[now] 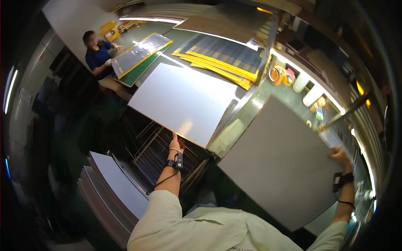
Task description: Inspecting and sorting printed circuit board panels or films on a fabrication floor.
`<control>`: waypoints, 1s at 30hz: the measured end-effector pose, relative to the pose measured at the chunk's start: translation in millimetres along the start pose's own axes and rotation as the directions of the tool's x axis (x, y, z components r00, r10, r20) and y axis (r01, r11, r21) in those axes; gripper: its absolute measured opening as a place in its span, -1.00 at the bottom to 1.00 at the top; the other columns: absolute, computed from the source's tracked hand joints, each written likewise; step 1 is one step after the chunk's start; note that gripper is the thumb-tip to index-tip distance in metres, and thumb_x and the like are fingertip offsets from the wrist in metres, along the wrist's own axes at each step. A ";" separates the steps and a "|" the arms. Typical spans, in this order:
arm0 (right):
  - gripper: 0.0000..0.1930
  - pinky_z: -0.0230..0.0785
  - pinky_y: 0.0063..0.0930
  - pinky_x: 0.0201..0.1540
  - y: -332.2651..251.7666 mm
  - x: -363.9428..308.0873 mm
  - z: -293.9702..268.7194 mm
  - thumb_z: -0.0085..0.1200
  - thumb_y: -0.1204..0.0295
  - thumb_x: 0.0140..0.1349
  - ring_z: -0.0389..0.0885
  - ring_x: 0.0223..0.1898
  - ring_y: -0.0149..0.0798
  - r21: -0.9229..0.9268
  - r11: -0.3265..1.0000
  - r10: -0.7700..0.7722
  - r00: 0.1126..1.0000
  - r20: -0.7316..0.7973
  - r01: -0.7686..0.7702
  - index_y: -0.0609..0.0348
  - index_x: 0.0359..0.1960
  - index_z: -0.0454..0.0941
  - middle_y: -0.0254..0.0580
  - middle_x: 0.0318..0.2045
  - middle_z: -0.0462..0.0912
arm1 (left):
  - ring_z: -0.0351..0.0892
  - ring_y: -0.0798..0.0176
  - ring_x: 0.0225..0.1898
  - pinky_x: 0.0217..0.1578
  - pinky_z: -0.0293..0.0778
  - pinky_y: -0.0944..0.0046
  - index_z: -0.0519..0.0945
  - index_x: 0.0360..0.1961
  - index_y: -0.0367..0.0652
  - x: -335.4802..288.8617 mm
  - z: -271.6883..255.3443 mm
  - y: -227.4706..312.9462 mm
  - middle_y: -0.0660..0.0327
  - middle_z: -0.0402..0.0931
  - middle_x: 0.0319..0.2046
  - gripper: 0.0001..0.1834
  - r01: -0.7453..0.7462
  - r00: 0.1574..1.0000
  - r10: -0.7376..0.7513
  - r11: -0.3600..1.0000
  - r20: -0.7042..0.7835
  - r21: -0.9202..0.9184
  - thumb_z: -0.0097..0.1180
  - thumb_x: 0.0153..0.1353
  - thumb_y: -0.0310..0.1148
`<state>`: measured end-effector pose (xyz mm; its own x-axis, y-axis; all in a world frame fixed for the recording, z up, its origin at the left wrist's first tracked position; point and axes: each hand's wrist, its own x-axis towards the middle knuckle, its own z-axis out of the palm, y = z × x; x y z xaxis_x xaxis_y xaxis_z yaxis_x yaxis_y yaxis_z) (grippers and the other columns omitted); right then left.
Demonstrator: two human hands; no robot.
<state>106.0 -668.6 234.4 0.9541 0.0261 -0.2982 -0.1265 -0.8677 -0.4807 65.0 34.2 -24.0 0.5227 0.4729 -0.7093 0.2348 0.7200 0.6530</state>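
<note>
My left hand (177,143) is at the near edge of a large, shiny white panel (180,98). Its thumb points up at that edge and its other fingers are curled, partly hidden. Most of the panel lies over the workbench. To the right, my right hand (340,155) is closed on the right edge of a large matte grey panel (276,163). This panel is tilted and spans from the bench edge toward my body. Black bands with devices sit on both wrists.
A wire rack (153,146) stands below the white panel, beside leaning panels (119,175). Yellow-edged dark screens (222,58) lie on the bench. Tape rolls (276,74) and white cylinders (312,95) stand at right. Another person (98,56) handles a yellow-edged sheet (142,54).
</note>
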 end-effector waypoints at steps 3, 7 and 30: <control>-0.75 0.10 -0.62 -0.57 -8.3 69.6 70.1 0.26 0.45 -0.15 0.25 -0.65 -0.59 0.161 0.987 -0.004 0.980 0.198 -0.028 0.07 -0.77 0.38 -0.60 -0.75 0.28 | 0.34 0.27 -0.65 -0.59 0.31 0.31 0.50 -0.46 -0.18 52.9 -37.0 29.7 0.22 0.40 -0.61 -0.57 -0.085 0.987 0.110 0.977 -0.117 0.198 0.09 0.08 0.04; -0.79 0.34 -0.53 -0.43 46.0 108.3 107.5 0.27 0.46 -0.23 0.49 -0.60 -0.41 0.106 0.993 -0.044 0.995 -0.094 0.053 0.24 -0.48 0.59 -0.31 -0.67 0.55 | 0.44 0.22 -0.59 -0.59 0.38 0.28 0.47 -0.54 -0.17 67.2 -25.2 40.5 0.21 0.46 -0.55 -0.66 0.050 0.940 0.220 0.668 -0.261 0.743 0.13 0.09 -0.09; -0.56 0.35 -0.33 -0.06 -383.2 52.7 222.3 0.05 0.55 0.08 0.45 -0.08 -0.17 0.884 0.322 -0.375 0.903 -0.208 0.338 0.36 0.02 0.27 -0.09 -0.10 0.44 | 0.42 0.13 -0.02 -0.02 0.37 0.12 0.26 0.09 -0.25 -128.4 -113.7 101.3 0.09 0.41 -0.07 -0.32 -0.271 0.741 0.352 0.936 0.572 -0.225 0.25 -0.02 -0.21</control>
<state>144.4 -224.4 219.5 0.9658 0.2458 0.0827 0.0415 0.1681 -0.9849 -71.5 104.1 103.1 0.9388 0.3131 -0.1435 -0.1064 0.6600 0.7437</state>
